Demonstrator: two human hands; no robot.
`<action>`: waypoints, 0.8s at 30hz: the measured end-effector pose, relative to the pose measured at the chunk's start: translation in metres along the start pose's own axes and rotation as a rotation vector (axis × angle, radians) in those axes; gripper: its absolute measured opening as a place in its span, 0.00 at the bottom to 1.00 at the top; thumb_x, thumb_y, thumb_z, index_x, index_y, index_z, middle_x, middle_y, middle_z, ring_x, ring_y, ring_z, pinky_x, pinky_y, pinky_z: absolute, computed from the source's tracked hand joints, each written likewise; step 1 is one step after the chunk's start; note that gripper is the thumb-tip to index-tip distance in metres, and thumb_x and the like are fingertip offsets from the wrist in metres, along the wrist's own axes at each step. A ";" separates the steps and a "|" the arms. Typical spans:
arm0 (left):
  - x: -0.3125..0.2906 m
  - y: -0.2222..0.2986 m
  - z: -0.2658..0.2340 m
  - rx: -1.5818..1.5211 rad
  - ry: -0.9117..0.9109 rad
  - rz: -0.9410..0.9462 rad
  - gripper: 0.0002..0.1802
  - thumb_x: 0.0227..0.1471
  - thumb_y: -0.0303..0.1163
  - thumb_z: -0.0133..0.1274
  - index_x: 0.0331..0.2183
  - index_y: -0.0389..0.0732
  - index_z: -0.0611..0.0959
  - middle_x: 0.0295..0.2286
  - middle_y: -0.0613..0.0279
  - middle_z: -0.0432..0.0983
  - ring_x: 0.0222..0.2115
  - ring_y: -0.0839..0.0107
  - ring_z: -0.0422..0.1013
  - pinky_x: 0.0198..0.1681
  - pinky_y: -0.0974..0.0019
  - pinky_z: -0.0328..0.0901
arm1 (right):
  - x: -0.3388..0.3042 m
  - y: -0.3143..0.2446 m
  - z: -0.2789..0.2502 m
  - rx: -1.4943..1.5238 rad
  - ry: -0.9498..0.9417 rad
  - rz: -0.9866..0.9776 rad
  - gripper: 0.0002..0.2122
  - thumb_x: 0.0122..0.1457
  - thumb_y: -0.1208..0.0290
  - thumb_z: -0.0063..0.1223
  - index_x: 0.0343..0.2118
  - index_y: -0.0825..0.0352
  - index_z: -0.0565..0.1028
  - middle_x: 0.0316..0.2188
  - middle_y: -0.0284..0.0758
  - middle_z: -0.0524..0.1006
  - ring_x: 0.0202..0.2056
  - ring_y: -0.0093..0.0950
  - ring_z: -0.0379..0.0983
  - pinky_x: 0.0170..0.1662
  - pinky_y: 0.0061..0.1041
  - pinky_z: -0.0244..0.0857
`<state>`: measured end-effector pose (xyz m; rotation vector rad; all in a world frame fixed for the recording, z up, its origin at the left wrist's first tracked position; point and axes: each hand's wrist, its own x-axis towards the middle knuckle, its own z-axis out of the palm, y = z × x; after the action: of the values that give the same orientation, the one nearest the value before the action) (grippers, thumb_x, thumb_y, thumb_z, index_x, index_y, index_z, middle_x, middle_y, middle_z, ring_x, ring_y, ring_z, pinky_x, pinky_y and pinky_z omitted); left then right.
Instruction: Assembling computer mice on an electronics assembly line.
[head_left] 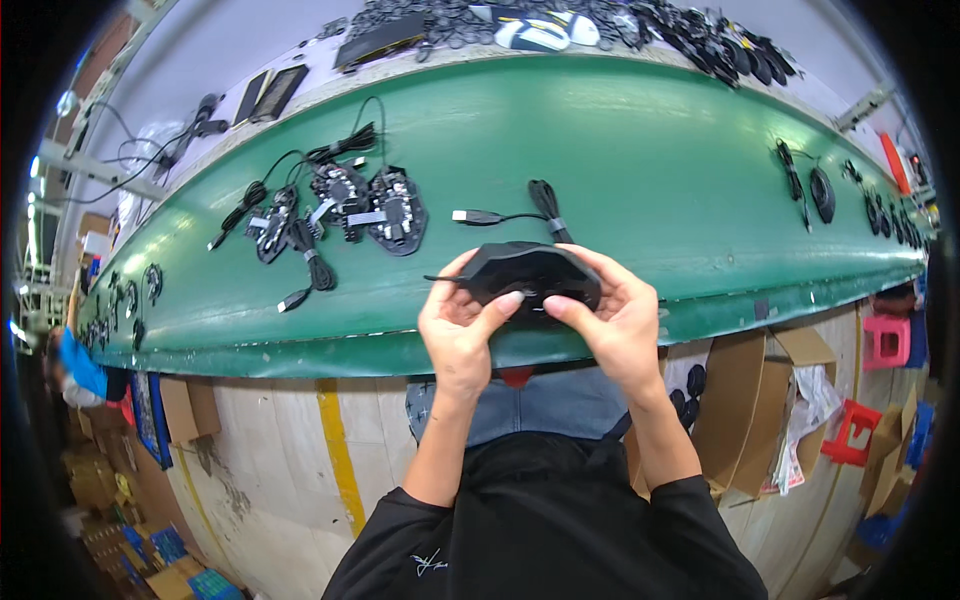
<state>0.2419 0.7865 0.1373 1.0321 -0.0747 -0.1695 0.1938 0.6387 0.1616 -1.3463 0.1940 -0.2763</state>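
Observation:
Between both hands I hold a black computer mouse just above the near edge of the green bench. My left hand is closed on its left side and my right hand on its right, both thumbs pressing on the side towards me. A bundled black cable with a USB plug lies just beyond the mouse. To the left rest several opened mouse bodies with bare circuit boards, flat ribbons and tied cables.
The green bench curves across the view. On a far ledge lie heaped black parts and white gloves. More cabled mice sit at the right. Cardboard boxes and a red stool stand below. A person in blue is at far left.

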 end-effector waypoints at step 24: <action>-0.008 0.007 -0.001 0.030 -0.214 -0.053 0.32 0.54 0.18 0.54 0.59 0.29 0.65 0.49 0.52 0.73 0.49 0.68 0.72 0.54 0.66 0.66 | -0.020 0.003 0.011 -0.299 0.144 -0.218 0.17 0.51 0.87 0.58 0.45 0.72 0.75 0.40 0.43 0.80 0.37 0.31 0.80 0.39 0.28 0.77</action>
<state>0.2351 0.7923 0.1425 1.0440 -0.2443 -0.3277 0.1787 0.6556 0.1611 -1.6478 0.2145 -0.5452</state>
